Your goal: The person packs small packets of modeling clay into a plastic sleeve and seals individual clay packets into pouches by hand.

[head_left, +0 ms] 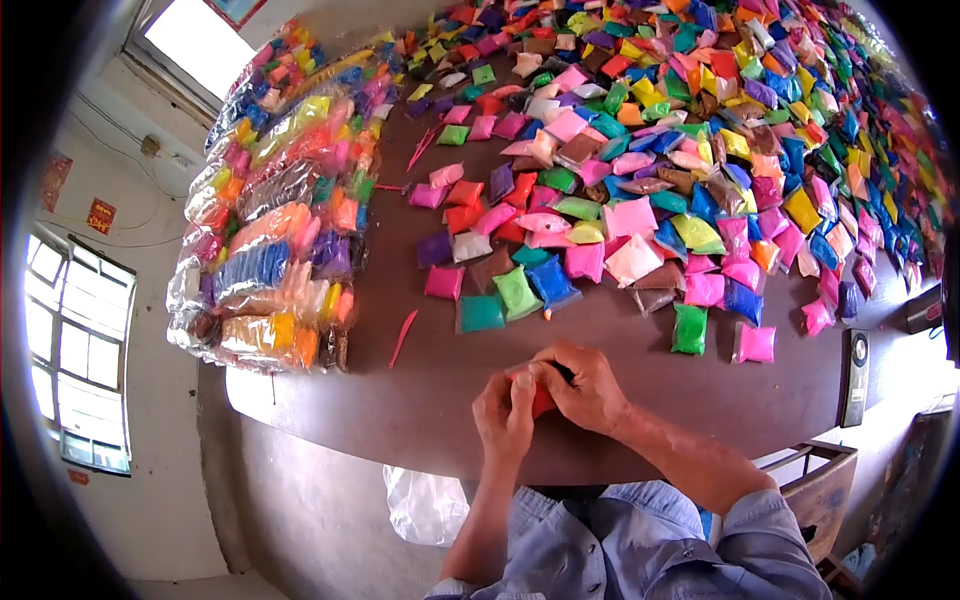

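Near the table's front edge, my left hand (pixel 506 408) and my right hand (pixel 580 385) meet around a small red packet (pixel 542 402). Fingers of both hands are closed on it, and most of the packet is hidden by them. Just beyond the hands lie a blue packet (pixel 551 283), a light green packet (pixel 517 293) and a teal packet (pixel 482 313). To the right of them are a bright green packet (pixel 689 329) and a pink packet (pixel 755 343).
Many colourful packets cover the back and right of the brown table (pixel 450 400). Clear bags full of packets (pixel 290 250) are stacked at the left. A pink plastic tool (pixel 403 338) lies near them. A metal-edged device (pixel 855 378) is at the right edge.
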Demonstrator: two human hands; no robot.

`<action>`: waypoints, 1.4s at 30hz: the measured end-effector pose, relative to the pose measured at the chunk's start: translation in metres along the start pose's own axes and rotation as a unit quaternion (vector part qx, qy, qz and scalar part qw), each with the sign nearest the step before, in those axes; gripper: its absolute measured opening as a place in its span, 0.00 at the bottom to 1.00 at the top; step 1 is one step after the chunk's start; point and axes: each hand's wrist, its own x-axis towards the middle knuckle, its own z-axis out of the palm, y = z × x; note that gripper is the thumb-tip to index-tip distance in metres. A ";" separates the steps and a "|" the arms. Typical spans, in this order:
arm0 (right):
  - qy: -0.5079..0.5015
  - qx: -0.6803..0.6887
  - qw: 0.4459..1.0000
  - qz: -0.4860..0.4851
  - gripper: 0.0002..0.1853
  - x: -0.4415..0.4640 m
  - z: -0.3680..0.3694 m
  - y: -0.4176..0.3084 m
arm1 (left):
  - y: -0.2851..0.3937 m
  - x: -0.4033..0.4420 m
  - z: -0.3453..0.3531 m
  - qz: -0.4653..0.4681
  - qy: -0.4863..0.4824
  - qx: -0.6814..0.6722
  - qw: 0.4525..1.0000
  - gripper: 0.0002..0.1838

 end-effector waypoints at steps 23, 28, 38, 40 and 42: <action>0.030 0.011 0.999 -0.021 0.10 -0.004 0.005 0.001 | 0.003 0.000 -0.001 0.087 -0.038 0.087 0.992 0.17; 0.027 -0.065 0.997 0.006 0.14 -0.005 0.008 -0.007 | -0.013 0.001 -0.005 0.112 -0.004 0.172 0.979 0.18; 0.121 -0.016 0.992 -0.004 0.11 -0.005 0.013 0.013 | -0.009 -0.002 0.001 0.077 -0.064 0.109 0.989 0.17; 0.106 -0.027 0.994 -0.006 0.11 -0.005 0.014 0.007 | -0.010 -0.001 -0.003 0.085 -0.073 0.127 0.986 0.16; 0.079 -0.032 0.996 0.011 0.12 -0.005 0.012 0.009 | -0.014 0.001 -0.003 0.084 -0.061 0.106 0.989 0.16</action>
